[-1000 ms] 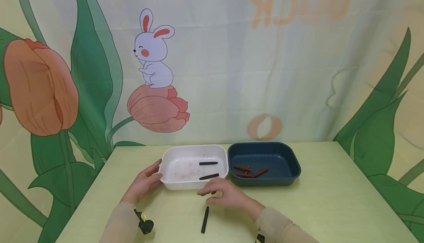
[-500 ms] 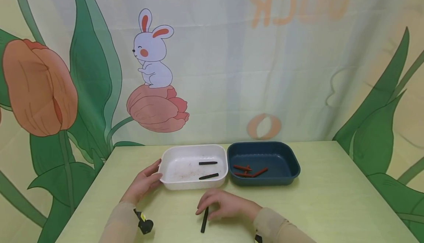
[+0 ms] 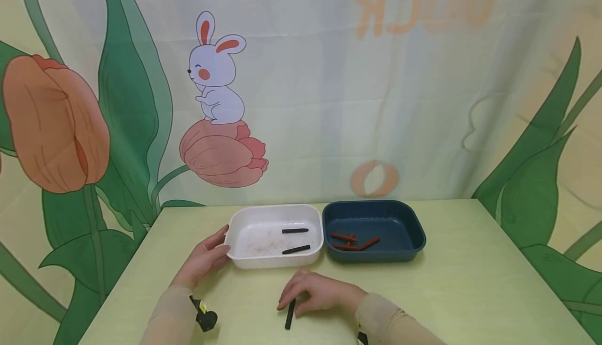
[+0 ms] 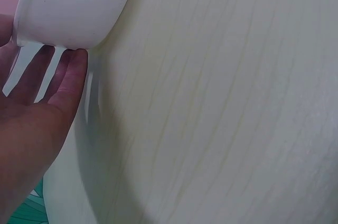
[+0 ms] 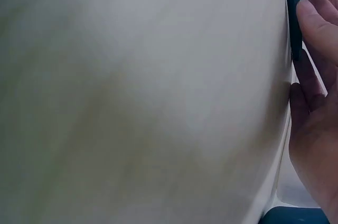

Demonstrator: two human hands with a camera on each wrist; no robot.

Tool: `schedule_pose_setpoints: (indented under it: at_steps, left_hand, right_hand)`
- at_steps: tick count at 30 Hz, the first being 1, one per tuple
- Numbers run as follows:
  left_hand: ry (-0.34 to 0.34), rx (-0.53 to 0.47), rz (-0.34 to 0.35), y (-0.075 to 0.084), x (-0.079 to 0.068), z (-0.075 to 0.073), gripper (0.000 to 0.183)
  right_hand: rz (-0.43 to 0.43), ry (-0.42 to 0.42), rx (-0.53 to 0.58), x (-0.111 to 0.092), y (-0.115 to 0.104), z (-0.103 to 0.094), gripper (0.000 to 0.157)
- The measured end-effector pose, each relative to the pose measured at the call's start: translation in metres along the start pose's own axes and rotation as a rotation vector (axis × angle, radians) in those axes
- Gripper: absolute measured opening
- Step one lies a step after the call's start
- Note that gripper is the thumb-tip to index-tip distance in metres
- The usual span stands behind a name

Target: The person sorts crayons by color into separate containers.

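In the head view, my left hand (image 3: 203,261) touches the left end of a white tray (image 3: 251,264). The left wrist view shows its fingers (image 4: 68,78) held straight, tips against the tray's outer wall. My right hand (image 3: 320,291) is low in front of the trays and pinches a black crayon (image 3: 289,318) near its far end. In the right wrist view the thumb (image 5: 317,26) presses against the crayon (image 5: 293,15), with the other fingers behind it. Two more black crayons, a rear one (image 3: 295,231) and a front one (image 3: 296,250), lie inside the white tray.
A dark blue tray (image 3: 404,256) stands against the right side of the white one. Several red-brown crayons (image 3: 369,243) lie in its left part. Behind the pale green table (image 3: 461,282) hangs a curtain (image 3: 301,99) printed with a rabbit and tulips.
My right hand has come down from near the white tray's front edge to the black crayon on the table, and its fingers have closed on it. The left hand stays put.
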State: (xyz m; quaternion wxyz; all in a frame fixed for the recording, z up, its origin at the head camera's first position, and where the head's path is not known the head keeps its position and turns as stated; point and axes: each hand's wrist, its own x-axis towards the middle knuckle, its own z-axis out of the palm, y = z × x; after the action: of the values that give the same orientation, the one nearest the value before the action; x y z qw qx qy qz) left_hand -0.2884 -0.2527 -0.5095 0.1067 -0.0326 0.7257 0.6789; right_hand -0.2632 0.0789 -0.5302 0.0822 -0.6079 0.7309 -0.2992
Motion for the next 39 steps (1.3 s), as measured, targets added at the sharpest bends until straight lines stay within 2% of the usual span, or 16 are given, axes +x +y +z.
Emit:
schedule_pose_setpoints:
  at_steps: [10, 15, 19, 28, 33, 39]
  left_hand:
    - [-0.018, -0.001, 0.012, -0.001, 0.000, -0.001, 0.065]
    - [0.008, 0.004, -0.005, 0.000, 0.000, 0.000, 0.065]
    - [0.016, 0.014, -0.011, 0.000, -0.001, 0.001, 0.065]
    - [0.010, 0.006, -0.002, -0.002, 0.001, 0.000, 0.065]
    - [-0.003, -0.001, 0.004, -0.004, 0.003, -0.001, 0.065]
    - [-0.002, 0.009, 0.008, -0.003, 0.003, -0.001, 0.065]
  right_hand:
    - [0.007, -0.016, -0.071, 0.005, -0.004, 0.001, 0.027]
    - [0.018, -0.011, -0.081, 0.006, -0.005, 0.003, 0.021]
    - [0.030, -0.006, -0.074, 0.006, -0.007, 0.003, 0.018]
    - [0.099, 0.012, 0.021, 0.005, -0.013, 0.002, 0.017]
    - [0.074, 0.041, 0.018, 0.005, -0.016, 0.000, 0.017]
    - [0.047, 0.127, 0.044, 0.007, -0.021, -0.011, 0.018]
